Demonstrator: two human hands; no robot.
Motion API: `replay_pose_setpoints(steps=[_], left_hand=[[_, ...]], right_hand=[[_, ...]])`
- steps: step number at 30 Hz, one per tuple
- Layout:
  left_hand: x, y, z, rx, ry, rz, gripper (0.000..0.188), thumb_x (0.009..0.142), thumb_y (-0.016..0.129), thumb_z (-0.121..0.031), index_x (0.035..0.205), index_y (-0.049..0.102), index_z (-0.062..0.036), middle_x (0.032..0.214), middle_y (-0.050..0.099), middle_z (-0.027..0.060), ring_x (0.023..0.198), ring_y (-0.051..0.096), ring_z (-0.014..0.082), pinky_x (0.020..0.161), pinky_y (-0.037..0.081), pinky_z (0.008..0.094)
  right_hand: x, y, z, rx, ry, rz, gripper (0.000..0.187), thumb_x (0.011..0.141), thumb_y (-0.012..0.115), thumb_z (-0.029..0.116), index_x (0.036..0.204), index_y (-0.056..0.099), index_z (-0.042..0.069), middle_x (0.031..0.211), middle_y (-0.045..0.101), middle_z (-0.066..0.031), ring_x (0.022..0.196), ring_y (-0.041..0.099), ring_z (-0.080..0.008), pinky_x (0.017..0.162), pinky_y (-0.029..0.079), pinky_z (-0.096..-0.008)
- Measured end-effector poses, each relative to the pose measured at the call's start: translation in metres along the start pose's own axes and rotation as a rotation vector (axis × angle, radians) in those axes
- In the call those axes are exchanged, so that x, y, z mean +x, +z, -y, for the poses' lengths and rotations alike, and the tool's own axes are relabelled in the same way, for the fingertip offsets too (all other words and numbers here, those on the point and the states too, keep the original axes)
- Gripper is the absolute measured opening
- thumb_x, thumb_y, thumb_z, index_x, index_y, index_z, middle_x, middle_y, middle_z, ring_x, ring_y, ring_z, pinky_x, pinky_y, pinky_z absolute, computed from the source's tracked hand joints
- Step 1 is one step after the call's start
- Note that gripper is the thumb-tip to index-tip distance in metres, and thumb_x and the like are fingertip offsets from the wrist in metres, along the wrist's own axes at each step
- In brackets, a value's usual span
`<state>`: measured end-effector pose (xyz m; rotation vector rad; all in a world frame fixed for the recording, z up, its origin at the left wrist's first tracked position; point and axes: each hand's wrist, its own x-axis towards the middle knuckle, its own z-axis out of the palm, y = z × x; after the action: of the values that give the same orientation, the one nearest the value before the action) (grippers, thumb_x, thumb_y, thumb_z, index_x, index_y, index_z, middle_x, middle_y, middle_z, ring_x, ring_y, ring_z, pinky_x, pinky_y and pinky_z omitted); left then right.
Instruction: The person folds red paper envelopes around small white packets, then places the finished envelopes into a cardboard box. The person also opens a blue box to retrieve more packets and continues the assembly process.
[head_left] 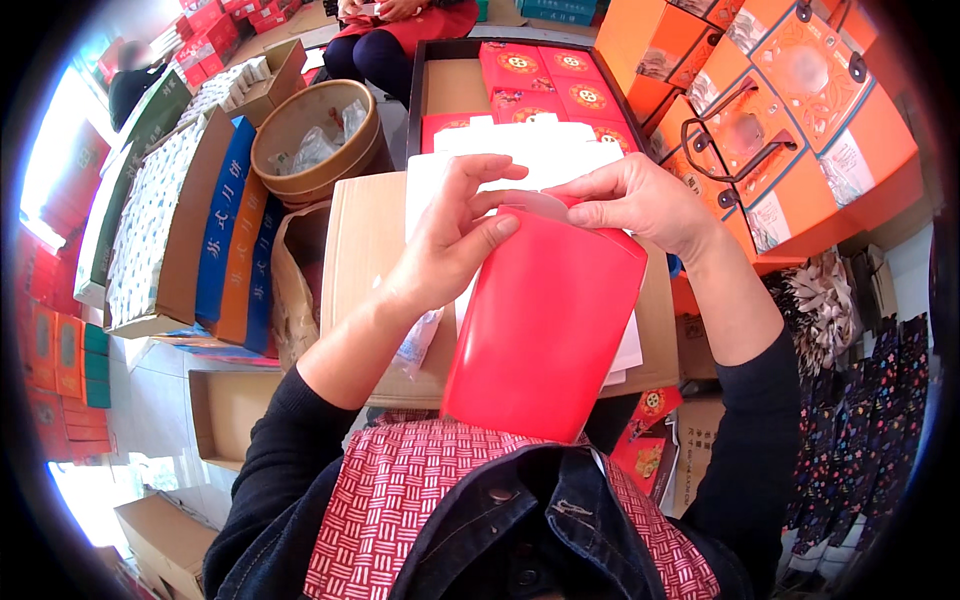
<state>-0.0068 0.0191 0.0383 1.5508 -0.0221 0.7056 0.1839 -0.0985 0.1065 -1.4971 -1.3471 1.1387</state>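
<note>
A glossy red paper box (548,320) leans toward me, its near end against my checked red apron (400,490). At its far end a flap (540,203) with a pale inner side stands partly raised. My left hand (445,240) grips the far left corner, thumb on the red face and fingers curled over the end. The fingers of my right hand (650,205) pinch the flap's edge at the far right. Flat white card pieces (530,138) lie beyond and under the box on a brown carton (365,230). A small clear plastic packet (418,338) rests beside my left wrist.
Beyond the carton, a black-rimmed tray (447,85) holds several red patterned boxes. A round bucket (320,180) with plastic bags stands left, near cartons of white-wrapped pieces (165,210). Orange gift boxes (745,150) are stacked right. Another person (395,35) sits at the far side.
</note>
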Motion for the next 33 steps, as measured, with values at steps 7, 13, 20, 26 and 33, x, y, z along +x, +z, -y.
replay_pose_setpoints(steps=[7,13,20,26,33], left_hand=[[0.0,-0.001,-0.003,0.022,-0.032,0.023,0.042,0.092,0.05,0.001,0.13,0.034,-0.0046,0.131,0.042,0.0158,0.115,0.051,0.0219,0.095,0.046,0.0345],[0.002,0.001,-0.007,0.019,-0.036,0.034,0.041,0.092,0.052,-0.001,0.129,0.035,-0.0036,0.132,0.042,0.0155,0.118,0.05,0.0217,0.097,0.045,0.0349],[0.003,-0.002,-0.007,0.006,-0.079,0.065,0.04,0.092,0.052,-0.001,0.128,0.036,-0.0027,0.133,0.042,0.0146,0.12,0.048,0.0218,0.099,0.044,0.0351],[0.0,0.0,0.002,0.047,-0.109,0.028,0.026,0.09,0.056,-0.003,0.116,0.049,-0.0015,0.128,0.048,0.0115,0.117,0.05,0.0187,0.098,0.043,0.0324],[0.001,-0.004,0.008,0.033,-0.098,0.066,0.014,0.089,0.057,-0.002,0.103,0.055,-0.0018,0.119,0.054,0.0109,0.111,0.054,0.0177,0.097,0.043,0.0322]], right_hand=[[0.006,0.001,0.006,-0.153,0.127,0.046,0.037,0.088,0.064,0.03,0.108,0.066,-0.001,0.092,0.069,-0.0081,0.078,0.062,-0.0088,0.069,0.051,-0.0227],[0.012,0.013,0.011,0.014,0.092,-0.002,0.03,0.088,0.064,0.024,0.106,0.068,-0.001,0.092,0.069,-0.0098,0.077,0.063,-0.0095,0.067,0.051,-0.0235],[0.015,0.008,0.01,-0.32,-0.071,0.027,0.022,0.088,0.06,0.013,0.106,0.067,0.002,0.088,0.07,-0.0087,0.078,0.065,-0.0111,0.069,0.051,-0.0268],[0.016,0.012,0.012,-0.668,-0.24,-0.021,0.018,0.08,0.063,0.011,0.095,0.07,0.003,0.077,0.068,-0.013,0.07,0.064,-0.0167,0.067,0.049,-0.0298],[0.011,-0.013,0.006,-0.442,0.094,0.176,0.025,0.086,0.061,0.019,0.099,0.069,0.0,0.077,0.067,-0.0068,0.068,0.06,-0.012,0.064,0.047,-0.0268]])
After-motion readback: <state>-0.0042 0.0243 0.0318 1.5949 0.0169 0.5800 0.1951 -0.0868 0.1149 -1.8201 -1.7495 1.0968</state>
